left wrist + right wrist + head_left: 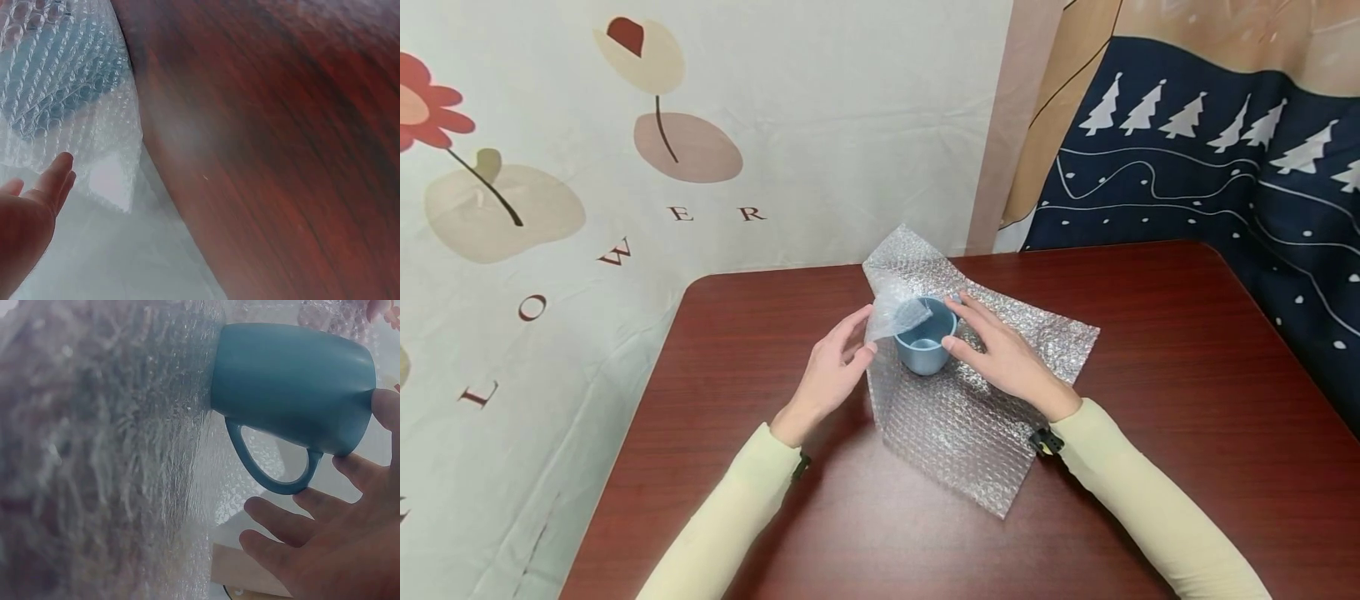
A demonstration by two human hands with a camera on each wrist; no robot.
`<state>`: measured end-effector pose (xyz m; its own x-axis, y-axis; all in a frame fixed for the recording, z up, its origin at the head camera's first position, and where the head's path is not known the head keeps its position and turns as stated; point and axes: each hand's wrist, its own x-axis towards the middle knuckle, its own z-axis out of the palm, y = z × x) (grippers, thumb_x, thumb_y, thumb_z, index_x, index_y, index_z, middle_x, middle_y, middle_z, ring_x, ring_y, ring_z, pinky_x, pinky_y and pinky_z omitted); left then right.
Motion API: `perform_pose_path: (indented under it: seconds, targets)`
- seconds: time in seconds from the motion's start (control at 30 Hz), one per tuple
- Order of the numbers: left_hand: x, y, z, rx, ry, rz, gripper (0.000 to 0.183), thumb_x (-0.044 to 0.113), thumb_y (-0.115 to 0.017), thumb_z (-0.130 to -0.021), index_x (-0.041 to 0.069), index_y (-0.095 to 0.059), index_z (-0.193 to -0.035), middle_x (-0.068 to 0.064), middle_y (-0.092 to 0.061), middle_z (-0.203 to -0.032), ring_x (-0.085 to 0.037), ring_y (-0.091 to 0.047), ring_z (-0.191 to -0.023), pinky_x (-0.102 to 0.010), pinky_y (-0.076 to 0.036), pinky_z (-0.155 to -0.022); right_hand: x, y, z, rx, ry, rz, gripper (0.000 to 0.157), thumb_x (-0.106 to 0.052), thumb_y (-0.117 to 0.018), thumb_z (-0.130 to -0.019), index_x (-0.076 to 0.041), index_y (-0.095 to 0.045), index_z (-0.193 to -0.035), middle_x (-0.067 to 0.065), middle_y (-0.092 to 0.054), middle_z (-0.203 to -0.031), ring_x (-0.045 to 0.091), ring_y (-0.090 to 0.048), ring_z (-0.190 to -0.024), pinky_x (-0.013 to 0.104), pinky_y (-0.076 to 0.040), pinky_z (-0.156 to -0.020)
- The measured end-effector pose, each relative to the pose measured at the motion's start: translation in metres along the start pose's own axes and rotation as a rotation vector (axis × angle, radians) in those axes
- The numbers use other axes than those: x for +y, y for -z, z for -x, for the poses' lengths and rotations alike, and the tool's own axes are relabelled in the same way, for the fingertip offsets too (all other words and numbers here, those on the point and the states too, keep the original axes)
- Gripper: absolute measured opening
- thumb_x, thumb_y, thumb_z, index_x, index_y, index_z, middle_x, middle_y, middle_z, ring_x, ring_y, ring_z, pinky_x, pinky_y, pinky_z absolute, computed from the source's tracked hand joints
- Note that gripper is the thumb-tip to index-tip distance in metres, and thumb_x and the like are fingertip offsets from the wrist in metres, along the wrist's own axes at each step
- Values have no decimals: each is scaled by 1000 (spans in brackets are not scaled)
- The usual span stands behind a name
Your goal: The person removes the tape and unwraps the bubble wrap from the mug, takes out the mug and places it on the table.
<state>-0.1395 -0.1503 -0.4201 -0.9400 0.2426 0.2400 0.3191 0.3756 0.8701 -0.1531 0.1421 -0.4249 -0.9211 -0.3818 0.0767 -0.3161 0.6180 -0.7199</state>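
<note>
A blue mug [923,357] stands upright on a sheet of bubble wrap [955,442], its handle [275,487] on the right side. One corner of the sheet, the flap [895,312], is folded up on the mug's left and hangs partly over its mouth. My left hand [837,360] is at that flap, thumb and fingers spread apart; in the left wrist view its fingertips [62,161] are right at the wrap. With extended fingers, my right hand [1003,354] touches the mug: thumb at the rim, other fingers near the rim and handle.
The sheet lies slanted on a dark red-brown table [737,400], one corner reaching past the back edge. Behind the table hangs a pale cloth [850,100] with printed flowers and letters. A navy cloth [1195,192] with white trees hangs at the right.
</note>
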Motion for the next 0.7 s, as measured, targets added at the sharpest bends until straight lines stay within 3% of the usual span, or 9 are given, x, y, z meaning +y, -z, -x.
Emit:
perform_pose_path:
  seconds: [0.2,0.4,0.7]
  targets:
    - [-4,6,1,19,43,10,57,2,-55,-100,11,-45,-156,-12,-49,-156,-24,-54,-138,-47,-50,-106,0,0,0,-2,-2,7,69,-61,-53,-102,-35,-32,-163,5,-19,-172,34,-22,-156,75,-26,-112]
    - [-6,10,4,39,59,5,60,-2,-47,-101,9,-37,-159,-14,-45,-159,-31,-53,-139,-48,-45,-111,-1,0,2,3,-13,7,69,-62,-53,-102,-38,-32,-163,3,-19,-172,31,-22,-156,76,-26,-112]
    - [-11,17,10,95,167,-42,64,0,-41,-100,11,-30,-162,-11,-48,-157,-33,-59,-132,-47,-44,-112,-2,0,2,-1,-20,-2,69,-63,-53,-101,-40,-31,-162,2,-19,-172,32,-23,-156,77,-27,-110]
